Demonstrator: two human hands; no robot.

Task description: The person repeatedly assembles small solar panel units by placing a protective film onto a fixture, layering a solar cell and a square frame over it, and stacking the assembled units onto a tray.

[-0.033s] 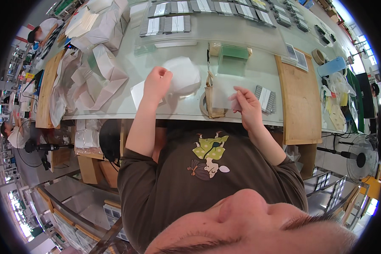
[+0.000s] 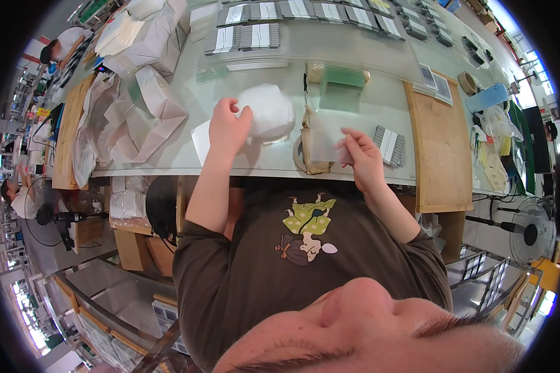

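Note:
My left hand is beside a rounded white wad, its curled fingers apart from the thumb with nothing visible between them. Part of its palm side is hidden from here. A flat white sheet lies partly under that wrist. On the right, my right hand pinches a thin translucent sheet between thumb and fingers. This sheet hangs over a tan pouch-like piece and a roll of tape at the table's front edge. A grey striped panel with a white strip lies just right of my right hand.
A green-tinted clear block stands beyond my hands. Rows of grey striped panels lie on clear sheets at the back. Crumpled white wrapping covers the left side. A wooden board and a fan are at right.
My left hand has shifted slightly left, and its finger and thumb have come apart. My right hand has lowered a little, still with the translucent sheet.

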